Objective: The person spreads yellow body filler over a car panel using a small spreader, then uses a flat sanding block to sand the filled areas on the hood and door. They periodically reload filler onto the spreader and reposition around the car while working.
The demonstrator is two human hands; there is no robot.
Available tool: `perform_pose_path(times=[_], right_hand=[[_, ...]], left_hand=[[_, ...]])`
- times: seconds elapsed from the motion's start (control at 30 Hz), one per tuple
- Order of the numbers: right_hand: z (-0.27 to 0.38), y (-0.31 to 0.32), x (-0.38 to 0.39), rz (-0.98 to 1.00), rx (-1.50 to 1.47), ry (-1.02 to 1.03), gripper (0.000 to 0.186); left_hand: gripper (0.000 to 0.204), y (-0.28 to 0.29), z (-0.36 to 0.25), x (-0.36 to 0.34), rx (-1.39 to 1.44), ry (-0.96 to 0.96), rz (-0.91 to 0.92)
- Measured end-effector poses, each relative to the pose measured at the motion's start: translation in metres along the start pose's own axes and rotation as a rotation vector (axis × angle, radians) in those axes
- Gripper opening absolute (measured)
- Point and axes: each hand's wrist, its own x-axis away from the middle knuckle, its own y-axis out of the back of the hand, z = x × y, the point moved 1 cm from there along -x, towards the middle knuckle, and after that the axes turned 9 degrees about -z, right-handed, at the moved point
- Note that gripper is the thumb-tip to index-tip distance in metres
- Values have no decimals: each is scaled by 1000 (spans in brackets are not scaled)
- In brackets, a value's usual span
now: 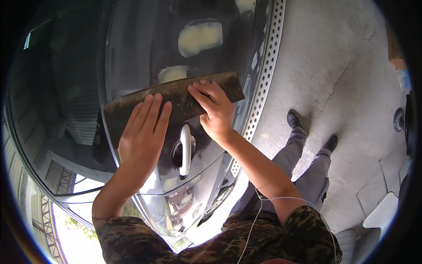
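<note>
A long dark strip, worn and speckled along its upper edge, lies across the dark car door; its exact kind I cannot make out. My left hand rests on its left half with the fingers stretched out. On the right half lies my right hand, fingers extended over the surface and thumb near the lower edge. Beneath the strip, close to both hands, is a silver door handle. Pale yellow filler patches show on the door panel beyond the strip, one partly covered by it.
The car window curves along the left. A perforated silver side step runs down the car's right side. Beyond it are the grey concrete floor and my shoes. A white cable hangs across my body.
</note>
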Motion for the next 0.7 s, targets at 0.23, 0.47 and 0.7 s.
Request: perform_pose_path(times=[0.23, 0.47, 0.7], right_hand=[[5, 8, 17, 61, -17, -12, 73], [17, 42, 26, 264, 58, 10, 60], [56, 131, -18, 536, 260, 51, 41]], left_hand=[[45, 1, -12, 15, 31, 38, 27], [48, 22, -31, 20, 63, 30, 168], [40, 45, -60, 0, 262, -15, 114]])
